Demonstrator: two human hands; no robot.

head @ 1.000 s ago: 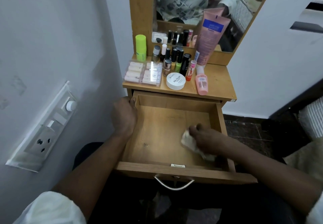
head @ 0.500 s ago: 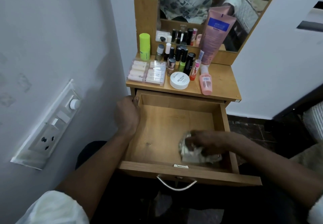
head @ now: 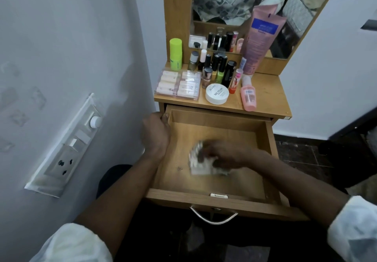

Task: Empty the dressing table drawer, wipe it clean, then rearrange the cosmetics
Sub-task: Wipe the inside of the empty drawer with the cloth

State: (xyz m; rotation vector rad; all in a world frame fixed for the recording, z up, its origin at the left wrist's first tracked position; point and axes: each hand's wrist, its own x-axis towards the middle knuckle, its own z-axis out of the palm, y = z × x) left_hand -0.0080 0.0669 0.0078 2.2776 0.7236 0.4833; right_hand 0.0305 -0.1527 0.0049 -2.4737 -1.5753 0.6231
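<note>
The right hand (head: 222, 155), clutching the cloth (head: 199, 163), has swept from the drawer's (head: 269, 145) right side to mid-floor, so the wiping looks well along. The left hand (head: 156, 135) clasps the left wall's rear corner. Cosmetics (head: 216, 96) wait on top. Blur smears cloth and fingertips, and the forearm hides the near right corner.

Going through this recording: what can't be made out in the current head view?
Head view:
- right hand and pale crumpled cloth: motion-blurred, grip unclear.
- open wooden drawer floor beneath cloth and forearm: covered.
- left hand fingertips on the drawer's wall: behind its knuckles.
- tall pink tube print: too small.
- wood-framed mirror: cut by top edge.
</note>
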